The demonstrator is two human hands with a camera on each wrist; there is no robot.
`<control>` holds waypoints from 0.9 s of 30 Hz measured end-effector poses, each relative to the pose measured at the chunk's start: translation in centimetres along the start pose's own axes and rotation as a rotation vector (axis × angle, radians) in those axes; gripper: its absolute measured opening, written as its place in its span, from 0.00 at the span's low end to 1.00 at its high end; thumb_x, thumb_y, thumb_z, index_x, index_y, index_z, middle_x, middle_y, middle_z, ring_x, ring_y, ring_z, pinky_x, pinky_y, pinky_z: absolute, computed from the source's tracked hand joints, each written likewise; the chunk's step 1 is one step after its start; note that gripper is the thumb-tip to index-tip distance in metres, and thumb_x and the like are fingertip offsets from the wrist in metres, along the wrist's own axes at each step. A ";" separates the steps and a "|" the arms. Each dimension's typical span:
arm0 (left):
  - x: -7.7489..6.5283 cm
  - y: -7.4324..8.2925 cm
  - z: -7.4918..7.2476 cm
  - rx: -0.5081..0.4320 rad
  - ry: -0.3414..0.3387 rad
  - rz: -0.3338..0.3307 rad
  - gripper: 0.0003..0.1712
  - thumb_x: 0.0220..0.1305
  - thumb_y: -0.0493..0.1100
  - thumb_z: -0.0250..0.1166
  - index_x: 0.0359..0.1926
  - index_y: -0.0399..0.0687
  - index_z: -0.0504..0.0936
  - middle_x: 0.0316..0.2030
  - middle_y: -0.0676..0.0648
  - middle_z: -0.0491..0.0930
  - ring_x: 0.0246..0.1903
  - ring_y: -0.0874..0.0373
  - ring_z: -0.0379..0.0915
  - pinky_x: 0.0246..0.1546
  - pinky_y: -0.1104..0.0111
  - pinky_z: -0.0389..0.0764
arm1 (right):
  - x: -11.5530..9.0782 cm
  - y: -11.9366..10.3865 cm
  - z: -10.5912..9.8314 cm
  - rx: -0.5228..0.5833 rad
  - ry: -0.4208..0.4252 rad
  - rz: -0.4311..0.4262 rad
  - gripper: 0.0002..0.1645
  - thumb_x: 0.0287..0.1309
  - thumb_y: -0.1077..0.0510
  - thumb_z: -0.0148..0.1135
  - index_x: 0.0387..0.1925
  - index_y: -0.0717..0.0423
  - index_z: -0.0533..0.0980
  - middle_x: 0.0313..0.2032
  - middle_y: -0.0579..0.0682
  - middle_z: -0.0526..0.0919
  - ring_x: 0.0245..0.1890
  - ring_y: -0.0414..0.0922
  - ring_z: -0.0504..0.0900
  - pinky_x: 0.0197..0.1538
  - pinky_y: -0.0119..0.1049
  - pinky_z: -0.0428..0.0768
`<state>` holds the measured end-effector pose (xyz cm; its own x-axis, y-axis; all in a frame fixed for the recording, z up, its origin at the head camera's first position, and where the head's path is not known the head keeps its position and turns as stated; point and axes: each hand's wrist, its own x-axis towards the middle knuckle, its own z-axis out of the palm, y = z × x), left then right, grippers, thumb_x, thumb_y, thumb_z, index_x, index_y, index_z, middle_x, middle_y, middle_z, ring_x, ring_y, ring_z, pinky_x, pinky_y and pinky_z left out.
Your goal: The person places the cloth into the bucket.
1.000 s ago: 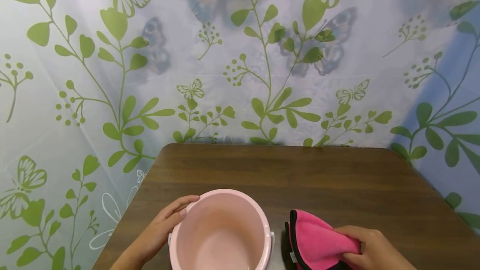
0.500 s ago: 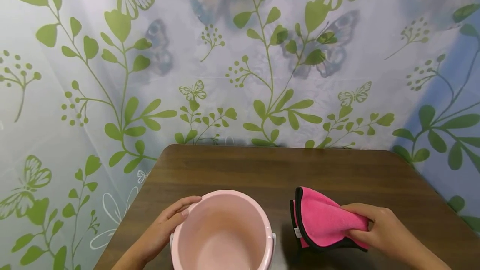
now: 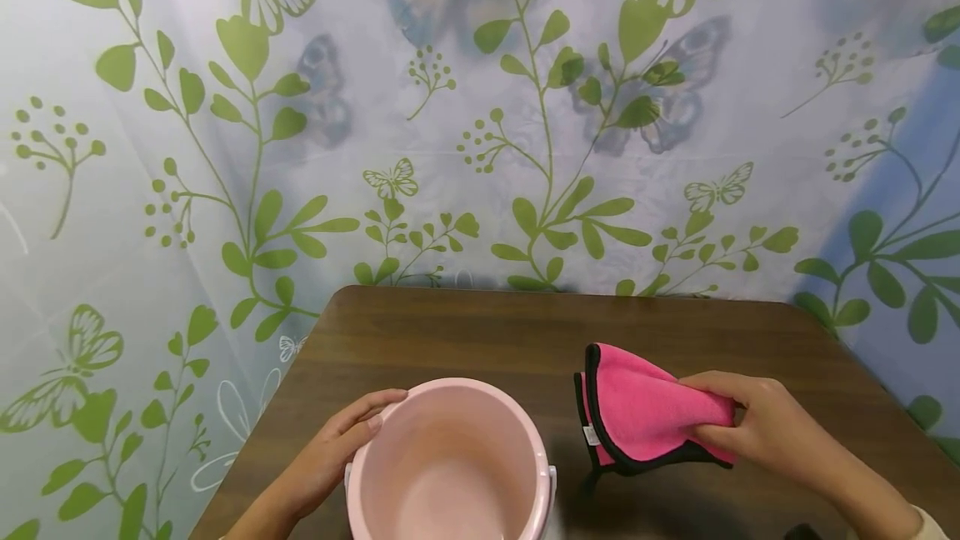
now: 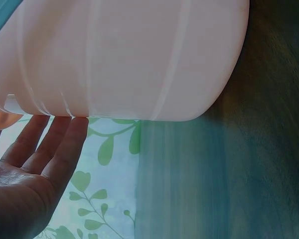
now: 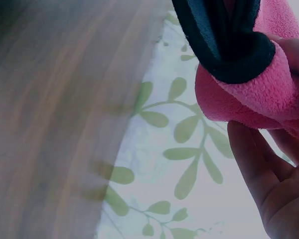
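A pale pink bucket (image 3: 450,465) stands on the table at the front, its round opening facing up; no contents show inside. My left hand (image 3: 322,457) rests against the bucket's left rim. In the left wrist view, straight fingers (image 4: 65,149) touch the side wall of the bucket (image 4: 134,59). Right of the bucket, my right hand (image 3: 765,423) pinches a folded bright pink cloth (image 3: 645,407) with black edging and a small white tag, held above the table. The right wrist view shows the fluffy cloth (image 5: 239,99) bunched between thumb and fingers.
The dark wooden table (image 3: 525,332) has rounded back corners. Behind it hangs a pale curtain (image 3: 450,190) with green leaves and butterflies. A small dark object (image 3: 802,532) shows at the bottom edge, near the right forearm.
My right hand has raised the pink cloth and carried it away from me, farther over the table. The left hand stays at the bucket's rim.
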<state>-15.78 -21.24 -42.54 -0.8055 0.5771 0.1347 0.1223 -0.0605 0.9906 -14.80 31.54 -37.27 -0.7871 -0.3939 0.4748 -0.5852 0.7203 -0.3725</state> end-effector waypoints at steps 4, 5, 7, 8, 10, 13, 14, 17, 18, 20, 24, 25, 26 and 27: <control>-0.1 -0.1 0.0 -0.003 -0.001 -0.008 0.24 0.82 0.39 0.44 0.73 0.42 0.64 0.63 0.46 0.76 0.55 0.52 0.78 0.50 0.60 0.82 | 0.9 -0.4 -0.5 -0.017 -0.008 0.004 0.29 0.36 0.61 0.86 0.45 0.47 0.85 0.37 0.31 0.83 0.26 0.30 0.72 0.25 0.27 0.68; -0.1 -0.1 0.0 -0.007 -0.002 -0.008 0.24 0.82 0.39 0.44 0.73 0.42 0.64 0.63 0.46 0.76 0.55 0.52 0.78 0.50 0.60 0.82 | 1.1 -0.5 -0.6 -0.017 -0.010 0.004 0.29 0.37 0.61 0.86 0.45 0.47 0.85 0.37 0.31 0.83 0.26 0.30 0.72 0.25 0.27 0.68; -0.1 -0.2 0.0 -0.009 -0.003 -0.005 0.24 0.82 0.39 0.43 0.73 0.42 0.64 0.63 0.46 0.76 0.55 0.52 0.78 0.51 0.60 0.81 | 1.6 -0.8 -0.9 -0.009 -0.016 0.005 0.28 0.38 0.61 0.86 0.45 0.48 0.85 0.36 0.32 0.83 0.26 0.31 0.72 0.25 0.28 0.69; -0.1 -0.2 0.0 -0.008 -0.002 -0.003 0.24 0.82 0.39 0.43 0.73 0.42 0.64 0.63 0.47 0.76 0.55 0.52 0.77 0.51 0.60 0.81 | 1.8 -0.9 -1.0 -0.005 -0.020 0.004 0.28 0.38 0.60 0.85 0.46 0.48 0.85 0.36 0.32 0.83 0.26 0.31 0.72 0.25 0.28 0.69; -0.1 -0.3 0.0 -0.007 0.000 0.001 0.24 0.82 0.39 0.43 0.73 0.42 0.65 0.63 0.48 0.76 0.55 0.53 0.77 0.51 0.61 0.81 | 2.3 -1.2 -1.2 0.002 -0.029 0.005 0.27 0.40 0.60 0.85 0.46 0.47 0.85 0.36 0.33 0.84 0.25 0.31 0.72 0.24 0.29 0.69; -0.1 -0.3 0.0 0.005 0.003 0.006 0.24 0.82 0.39 0.43 0.73 0.43 0.65 0.64 0.48 0.76 0.56 0.54 0.77 0.51 0.61 0.81 | 2.9 -1.6 -1.5 -0.006 -0.035 -0.004 0.27 0.41 0.60 0.84 0.46 0.47 0.85 0.36 0.33 0.84 0.25 0.31 0.72 0.25 0.29 0.69; -0.1 -0.3 0.0 0.009 0.003 0.007 0.24 0.82 0.39 0.44 0.73 0.43 0.65 0.64 0.49 0.76 0.56 0.54 0.77 0.51 0.61 0.81 | 3.2 -1.7 -1.5 -0.015 -0.034 -0.010 0.27 0.40 0.60 0.85 0.46 0.47 0.85 0.36 0.34 0.84 0.25 0.31 0.72 0.25 0.29 0.69; -0.2 -0.3 0.0 0.018 0.003 0.004 0.24 0.82 0.39 0.43 0.74 0.42 0.64 0.63 0.48 0.76 0.56 0.53 0.77 0.51 0.61 0.81 | 3.9 -2.2 -1.5 -0.025 -0.027 -0.041 0.27 0.40 0.60 0.85 0.46 0.45 0.85 0.37 0.34 0.85 0.25 0.30 0.72 0.25 0.30 0.70; -0.3 -0.2 -0.1 0.019 0.006 0.000 0.24 0.82 0.39 0.43 0.74 0.42 0.64 0.63 0.47 0.76 0.55 0.53 0.77 0.51 0.61 0.81 | 4.1 -2.4 -1.5 -0.025 -0.026 -0.053 0.27 0.40 0.60 0.84 0.46 0.45 0.85 0.37 0.34 0.85 0.25 0.30 0.71 0.25 0.29 0.69; -0.5 -0.2 -0.1 0.015 0.009 -0.013 0.24 0.82 0.39 0.43 0.74 0.42 0.64 0.63 0.47 0.76 0.55 0.53 0.78 0.50 0.60 0.82 | 4.6 -2.7 -1.4 -0.016 -0.029 -0.078 0.27 0.41 0.60 0.84 0.46 0.44 0.85 0.36 0.34 0.84 0.24 0.30 0.71 0.25 0.29 0.69; -0.5 0.0 0.0 0.002 0.015 -0.033 0.24 0.82 0.40 0.44 0.74 0.43 0.64 0.64 0.47 0.75 0.56 0.52 0.77 0.50 0.58 0.81 | 5.4 -3.3 -1.6 0.000 -0.028 -0.117 0.28 0.41 0.62 0.83 0.47 0.42 0.84 0.35 0.32 0.83 0.23 0.30 0.70 0.25 0.28 0.69; -0.4 0.0 0.0 -0.004 0.013 -0.034 0.24 0.82 0.40 0.44 0.74 0.42 0.64 0.65 0.47 0.74 0.57 0.52 0.76 0.51 0.58 0.81 | 5.5 -3.5 -1.8 0.002 -0.026 -0.121 0.29 0.41 0.63 0.83 0.47 0.42 0.84 0.35 0.32 0.83 0.23 0.30 0.70 0.25 0.27 0.69; -0.3 0.0 0.0 -0.005 0.011 -0.033 0.24 0.82 0.40 0.43 0.74 0.42 0.64 0.65 0.47 0.74 0.57 0.52 0.76 0.51 0.58 0.81 | 5.7 -3.6 -1.9 0.004 -0.023 -0.124 0.29 0.41 0.63 0.83 0.47 0.41 0.84 0.35 0.32 0.82 0.23 0.30 0.71 0.25 0.27 0.69; -0.2 -0.1 0.1 -0.005 0.009 -0.031 0.24 0.82 0.40 0.43 0.74 0.42 0.63 0.65 0.47 0.74 0.58 0.52 0.76 0.51 0.58 0.81 | 5.8 -3.8 -2.0 0.005 -0.023 -0.126 0.29 0.41 0.63 0.83 0.47 0.40 0.84 0.35 0.32 0.83 0.23 0.30 0.71 0.25 0.27 0.70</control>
<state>-15.56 -21.31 -42.63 -0.8143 0.5711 0.1041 0.0943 -0.0468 0.9944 -16.74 27.67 -31.45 -0.7114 -0.4939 0.5000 -0.6807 0.6612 -0.3154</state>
